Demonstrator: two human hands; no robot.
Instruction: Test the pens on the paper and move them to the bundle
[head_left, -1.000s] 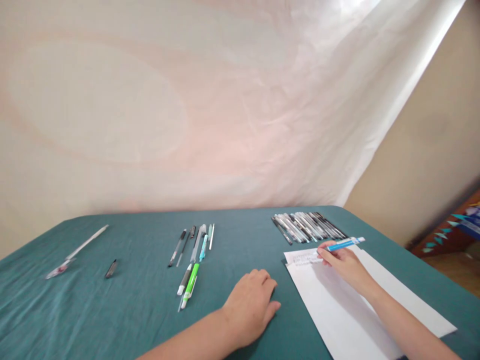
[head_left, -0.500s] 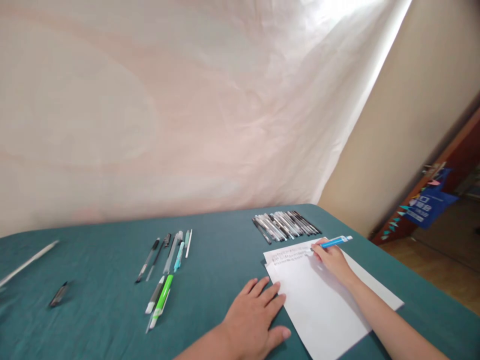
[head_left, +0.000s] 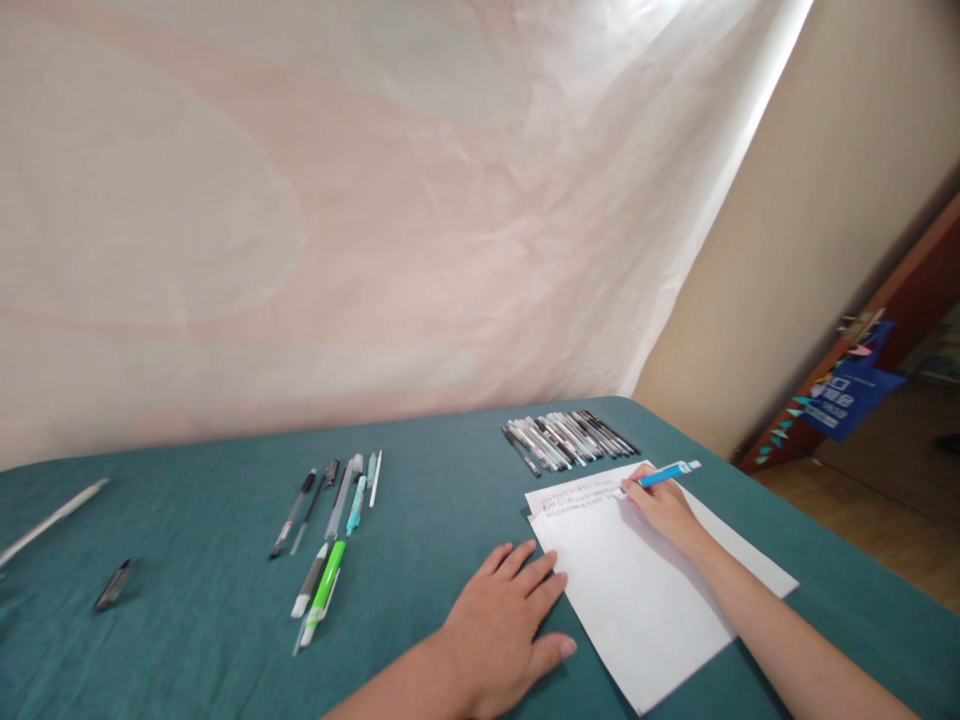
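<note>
A blue pen with a white end is gripped in my right hand, its tip down at the written lines near the top of the white paper. Several rows of small dark handwriting run along that upper part. The sheets look slightly offset, one over another. My left hand lies flat with fingers spread on the green tablecloth, its fingertips at the paper's left edge, holding nothing.
A row of several pens lies beyond the paper. Left of my left hand are a green pen, a light blue pen and several others. Farther left lie a dark cap-like piece and a long white stick. A curtain hangs behind the table.
The view has shifted slightly, so everything sits a little higher and farther left. My right hand still grips the pen at nearly the same spot on the paper; the left hand stays flat.
</note>
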